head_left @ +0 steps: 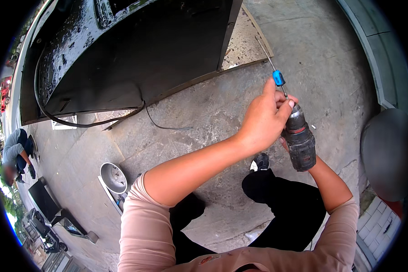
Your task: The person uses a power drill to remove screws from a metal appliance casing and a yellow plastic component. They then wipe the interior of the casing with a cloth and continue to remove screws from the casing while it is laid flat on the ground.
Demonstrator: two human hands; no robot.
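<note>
A black, worn cordless drill [301, 145] points up and away from me, with a silver chuck at its nose. From the chuck extends a long thin metal bit [266, 53] with a blue collar [279, 78] partway along it. My left hand [268, 115] is closed at the front of the chuck, thumb and fingers pinching the base of the bit. Beneath the drill, my right hand [284, 143] is wrapped round its grip; the drill's body hides most of that hand, leaving a fingertip and the wrist in sight.
A large black panelled cabinet [158, 54] stands ahead, a dark cable [38, 97] looping down its side. On the concrete floor [222, 113] to the left is a metal bowl [114, 178]. Another person [18, 152] bends down at far left. A blurred rounded object [387, 154] stands at right.
</note>
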